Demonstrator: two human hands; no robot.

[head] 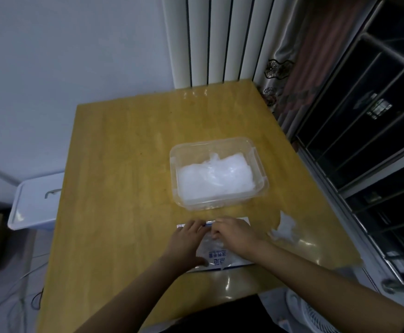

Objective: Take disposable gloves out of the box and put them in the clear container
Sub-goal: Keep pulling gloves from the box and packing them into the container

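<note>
A white glove box (pixel 220 257) with blue print lies flat on the wooden table (pixel 124 164) near its front edge. My left hand (pixel 186 239) rests on the box's left side with fingers spread. My right hand (pixel 232 233) sits over the box's opening, fingers curled and pinching thin clear gloves (pixel 207 246) there. Beyond the box stands the clear container (pixel 258 164), holding a heap of translucent white gloves (pixel 216 175). A loose crumpled glove (pixel 284 228) lies on the table to the right of my right hand.
A white radiator (pixel 220 39) stands behind the table. A dark metal window grille (pixel 376 128) runs along the right. A white storage bin (pixel 35 200) sits left of the table, and a white fan (pixel 311 316) stands below the front right corner.
</note>
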